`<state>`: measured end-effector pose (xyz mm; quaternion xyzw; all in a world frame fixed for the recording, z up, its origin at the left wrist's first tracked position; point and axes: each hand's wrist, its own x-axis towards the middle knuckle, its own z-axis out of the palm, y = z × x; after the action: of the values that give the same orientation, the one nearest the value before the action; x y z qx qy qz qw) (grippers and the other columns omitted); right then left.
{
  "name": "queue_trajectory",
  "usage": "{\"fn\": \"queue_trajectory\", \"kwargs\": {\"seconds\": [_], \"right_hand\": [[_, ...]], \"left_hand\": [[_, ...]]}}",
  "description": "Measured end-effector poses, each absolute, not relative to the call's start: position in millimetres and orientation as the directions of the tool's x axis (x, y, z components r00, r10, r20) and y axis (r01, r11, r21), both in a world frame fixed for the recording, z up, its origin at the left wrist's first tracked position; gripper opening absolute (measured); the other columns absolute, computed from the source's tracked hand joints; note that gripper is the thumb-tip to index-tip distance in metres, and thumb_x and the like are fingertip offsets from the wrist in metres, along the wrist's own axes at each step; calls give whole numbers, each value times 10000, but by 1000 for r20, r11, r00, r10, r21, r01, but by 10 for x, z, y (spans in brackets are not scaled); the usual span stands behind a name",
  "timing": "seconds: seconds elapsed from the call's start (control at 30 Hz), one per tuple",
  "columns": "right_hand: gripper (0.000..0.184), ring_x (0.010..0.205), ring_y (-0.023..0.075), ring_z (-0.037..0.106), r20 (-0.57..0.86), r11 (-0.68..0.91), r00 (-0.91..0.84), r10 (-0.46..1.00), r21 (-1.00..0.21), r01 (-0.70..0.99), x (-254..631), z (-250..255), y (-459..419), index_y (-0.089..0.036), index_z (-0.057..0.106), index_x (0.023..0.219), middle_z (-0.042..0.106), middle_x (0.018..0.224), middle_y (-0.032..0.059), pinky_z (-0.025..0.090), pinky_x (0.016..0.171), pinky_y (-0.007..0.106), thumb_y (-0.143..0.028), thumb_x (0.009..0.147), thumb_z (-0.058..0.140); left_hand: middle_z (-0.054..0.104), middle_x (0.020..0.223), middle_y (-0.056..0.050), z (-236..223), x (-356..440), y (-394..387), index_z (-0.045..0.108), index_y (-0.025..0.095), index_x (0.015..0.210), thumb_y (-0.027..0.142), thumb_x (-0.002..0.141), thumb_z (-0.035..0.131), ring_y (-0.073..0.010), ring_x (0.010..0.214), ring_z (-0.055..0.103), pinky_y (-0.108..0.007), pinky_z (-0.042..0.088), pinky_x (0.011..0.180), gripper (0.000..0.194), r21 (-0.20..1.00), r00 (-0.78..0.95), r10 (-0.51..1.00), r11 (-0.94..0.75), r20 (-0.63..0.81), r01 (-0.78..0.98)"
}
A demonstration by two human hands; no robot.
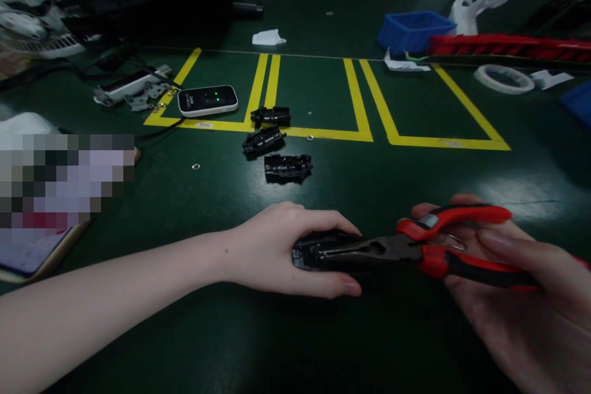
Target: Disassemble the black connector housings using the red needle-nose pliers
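Note:
My left hand (281, 249) is closed round a black plastic part (305, 255) on the green table, thumb on the near side and fingers on the far side. In my right hand (521, 295) are long-nose pliers (438, 258) with red and black handles. The plier jaws point left and lie over the black part; whether they grip anything there I cannot tell. Beyond my left hand lie three similar black plastic parts: one nearest (289, 168), one in the middle (263, 141) and one farthest (271, 115).
Yellow tape outlines (323, 134) mark the table. A small white-edged device (207, 101) with green lights and a phone (60, 221) are at left. Farther right are a blue bin (415, 31), a tape roll (504, 79) and a red strip (508, 47). Small metal rings (196, 167) lie loose.

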<state>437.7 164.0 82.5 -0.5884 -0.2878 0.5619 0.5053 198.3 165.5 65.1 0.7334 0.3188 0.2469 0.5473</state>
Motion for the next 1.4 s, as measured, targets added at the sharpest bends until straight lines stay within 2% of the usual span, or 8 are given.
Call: {"fn": "queue_trajectory", "kwargs": {"seconds": [0.17, 0.37, 0.57, 0.77, 1.0, 1.23, 1.4], "right_hand": [[426, 919, 315, 766, -373, -332, 203, 905, -920, -208, 4418, 811, 1625, -284, 775, 851, 802, 951, 46, 654, 717, 322, -343, 446, 892], [453, 915, 295, 767, -386, -341, 196, 901, -912, -230, 4385, 813, 1616, -285, 769, 865, 801, 958, 39, 643, 712, 288, -356, 440, 908], [394, 963, 309, 756, -353, -316, 179, 918, -926, -207, 4392, 823, 1619, -286, 760, 882, 794, 992, 41, 656, 734, 322, -331, 506, 870], [383, 909, 321, 763, -353, -313, 192, 916, -926, -210, 4408, 837, 1657, -270, 757, 809, 790, 944, 56, 664, 717, 340, -320, 449, 879], [356, 942, 333, 757, -359, -325, 175, 917, -925, -197, 4426, 817, 1647, -291, 750, 829, 788, 988, 61, 664, 744, 378, -334, 493, 858], [408, 878, 274, 765, -347, -313, 192, 918, -931, -187, 4384, 833, 1586, -306, 766, 851, 791, 924, 23, 646, 685, 296, -346, 463, 885], [417, 863, 302, 768, -332, -295, 194, 923, -935, -196, 4380, 829, 1568, -301, 771, 888, 793, 943, 45, 659, 709, 357, -347, 486, 873]], "left_hand": [[748, 1047, -63, 648, 1973, 1658, 667, 154, 1175, 386, 856, 752, -182, 880, 696, -266, 528, 778, 404, 946, 686, 727, -230, 10, 229], [750, 974, -60, 652, 1974, 1650, 684, 146, 1171, 414, 853, 746, -167, 801, 675, -242, 492, 715, 421, 922, 677, 736, -260, -4, 288], [747, 994, -64, 644, 1982, 1653, 671, 136, 1178, 399, 848, 758, -175, 824, 684, -253, 501, 729, 431, 929, 672, 740, -252, 4, 272], [747, 1013, -66, 645, 1979, 1659, 654, 134, 1183, 388, 859, 752, -182, 854, 701, -267, 525, 759, 423, 946, 687, 726, -232, 14, 226], [750, 1020, -59, 652, 1980, 1657, 653, 149, 1179, 390, 857, 752, -182, 863, 702, -267, 528, 774, 414, 947, 688, 725, -226, 8, 227], [742, 1020, -65, 642, 1969, 1657, 655, 134, 1193, 395, 869, 740, -175, 850, 686, -260, 512, 751, 425, 927, 695, 718, -287, 42, 241], [744, 1002, -61, 641, 1979, 1657, 657, 141, 1181, 397, 859, 748, -175, 841, 689, -261, 517, 749, 421, 924, 685, 727, -292, 46, 247]]}}
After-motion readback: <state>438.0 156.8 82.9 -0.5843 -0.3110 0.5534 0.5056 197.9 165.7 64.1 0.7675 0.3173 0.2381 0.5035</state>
